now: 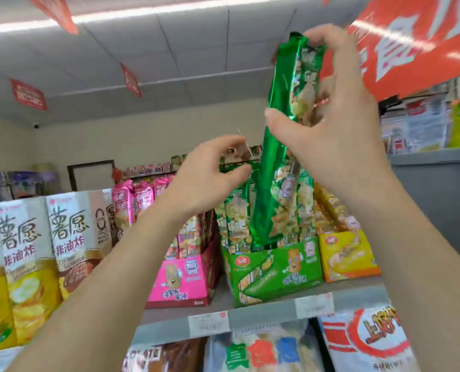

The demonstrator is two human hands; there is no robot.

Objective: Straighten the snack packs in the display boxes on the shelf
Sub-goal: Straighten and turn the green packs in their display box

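Straightening in progress on 1 shelf (263, 311): our right hand (339, 124) grips a tall green snack pack (275, 162) by its upper half, thumb in front, its lower end dipping into the green display box (274, 269). Our left hand (210, 175) curls at the tops of the neighbouring packs (235, 213); we cannot tell whether it grips any. Next, we judge, the pack must slide down upright into its row.

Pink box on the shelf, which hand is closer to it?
Left. The left hand hovers just above the pink box, a bit to its right. The right hand is higher and farther right, gripping a green pack over the green box.
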